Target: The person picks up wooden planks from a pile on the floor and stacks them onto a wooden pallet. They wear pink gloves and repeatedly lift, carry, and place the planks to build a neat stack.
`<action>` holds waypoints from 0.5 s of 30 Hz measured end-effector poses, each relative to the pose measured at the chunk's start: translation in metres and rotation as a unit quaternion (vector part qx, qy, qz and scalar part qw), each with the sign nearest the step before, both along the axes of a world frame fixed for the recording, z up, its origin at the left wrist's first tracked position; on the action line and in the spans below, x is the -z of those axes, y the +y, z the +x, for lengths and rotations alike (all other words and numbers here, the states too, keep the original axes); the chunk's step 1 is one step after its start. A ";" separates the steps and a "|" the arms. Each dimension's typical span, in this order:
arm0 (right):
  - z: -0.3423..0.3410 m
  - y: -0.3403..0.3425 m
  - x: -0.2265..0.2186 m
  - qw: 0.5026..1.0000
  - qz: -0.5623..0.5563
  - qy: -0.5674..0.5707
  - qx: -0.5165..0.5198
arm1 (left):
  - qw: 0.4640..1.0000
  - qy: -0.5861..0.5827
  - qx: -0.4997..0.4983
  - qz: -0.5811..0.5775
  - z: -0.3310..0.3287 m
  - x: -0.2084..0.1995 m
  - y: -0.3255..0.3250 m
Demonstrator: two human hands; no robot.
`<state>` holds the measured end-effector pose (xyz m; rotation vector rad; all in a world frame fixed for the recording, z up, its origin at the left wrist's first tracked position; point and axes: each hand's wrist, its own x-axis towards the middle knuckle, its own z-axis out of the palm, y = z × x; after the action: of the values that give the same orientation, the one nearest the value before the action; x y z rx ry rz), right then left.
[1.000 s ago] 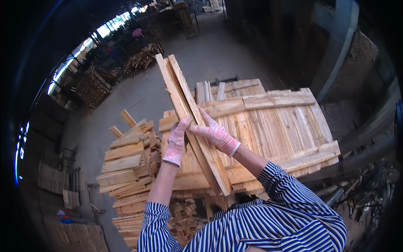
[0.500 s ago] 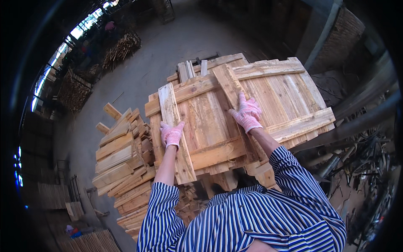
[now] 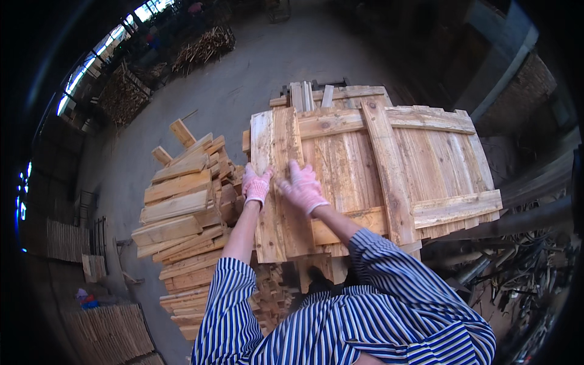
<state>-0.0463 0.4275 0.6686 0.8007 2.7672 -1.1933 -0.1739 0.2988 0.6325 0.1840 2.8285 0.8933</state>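
Boards are changing place under my view: two are now lying side by side along the left end of the slatted panel (image 3: 340, 164), where half a second ago I was seeing just one on top there. My left hand (image 3: 257, 186), in its pink glove, is staying on the pale board (image 3: 262, 139), covering its outer edge; I can't tell whether the fingers are clamping on it, since the underside is hiding from me. My right hand (image 3: 303, 188) is no longer touching the loose crosspiece (image 3: 389, 173); it is now reaching over the browner board (image 3: 286, 135), thumb and fingers spreading apart at that board's right edge, slightly blurred.

The crosspiece is lying unattended at three o'clock from my right hand, crossing both the upper rail (image 3: 331, 124), at one o'clock, and the lower rail (image 3: 453, 208). To my eye, that is leaving it supported on its own and freeing both hands for the pair, whose long edges are running close together. At about eight o'clock from my left hand, the plank stack (image 3: 176, 214) is standing beside the panel, with neither hand touching it.
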 end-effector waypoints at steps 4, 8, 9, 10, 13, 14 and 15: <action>0.059 0.087 0.003 0.944 0.315 0.035 0.087 | 0.920 -0.193 0.121 0.319 -0.033 0.009 -0.011; 0.127 0.174 -0.013 0.944 0.226 -0.108 0.216 | 0.457 -0.496 -0.292 0.678 -0.058 0.021 0.004; 0.130 0.176 -0.017 0.948 0.184 -0.131 0.224 | 0.487 -0.500 -0.270 0.664 -0.060 0.023 0.006; 0.126 0.171 -0.020 0.949 0.192 -0.110 0.224 | 0.546 -0.484 -0.233 0.643 -0.061 0.022 0.008; 0.087 0.118 -0.020 0.954 0.184 -0.092 0.218 | 0.773 -0.418 -0.019 0.476 -0.058 0.011 0.003; 0.072 0.089 -0.013 0.961 0.193 -0.073 0.186 | 0.877 -0.337 0.104 0.326 -0.057 0.003 0.000; 0.057 0.068 -0.008 0.968 0.206 -0.081 0.117 | 0.930 -0.262 0.159 0.202 -0.055 -0.004 -0.006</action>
<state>0.0112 0.4954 0.6771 1.2231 2.8770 -0.5335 -0.2291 0.2928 0.6364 0.3784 2.0336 1.2169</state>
